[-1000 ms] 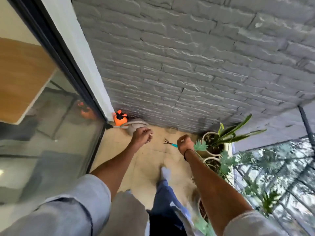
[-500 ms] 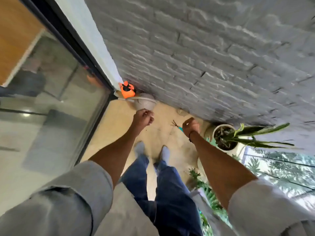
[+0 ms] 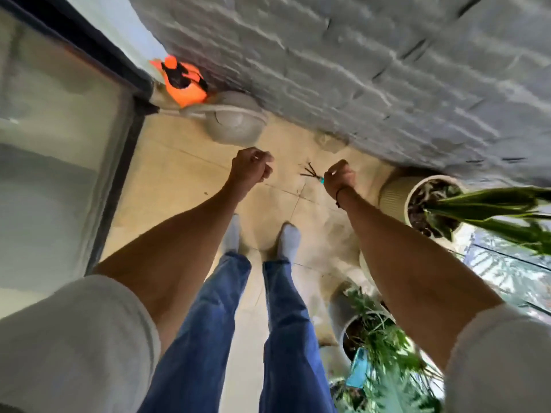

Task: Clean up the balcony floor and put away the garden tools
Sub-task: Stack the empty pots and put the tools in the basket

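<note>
Fingers (image 3: pixel 335 174) of the right hand (image 3: pixel 340 177) curling tight round the turquoise handle of a small hand rake (image 3: pixel 310 171), dark tines fanning out to the left, clear of the tiled floor (image 3: pixel 179 171). Fingers of the left hand (image 3: pixel 250 168) curling into a loose fist, apparently holding nothing, though a small item hidden inside cannot be ruled out. Both hands hanging in the air above the floor, near each other but not touching, just short of the grey brick wall (image 3: pixel 357 70).

Judging progress: seemingly somewhere in the middle. One tool in hand and not yet put away. Standing in the corner by the glass door (image 3: pixel 59 144), an orange sprayer (image 3: pixel 185 84) touching a pale upturned bowl-like pot (image 3: pixel 235 126), with a whitish handle or hose lying in front; possibly the storage spot, but impossible to tell. Showing only faint specks and a dusty smear on the floor beside the ribbed planter (image 3: pixel 393 192), so looking largely swept, blur allowing. Poking out among the leaves of the lower potted plant (image 3: pixel 372 338), something turquoise (image 3: pixel 357 368), perhaps another tool awaiting collection, too blurred to identify.

Remaining, by this reading: stowing the rake, checking that turquoise object, and giving the dusty patch near the planters a last pass.
</note>
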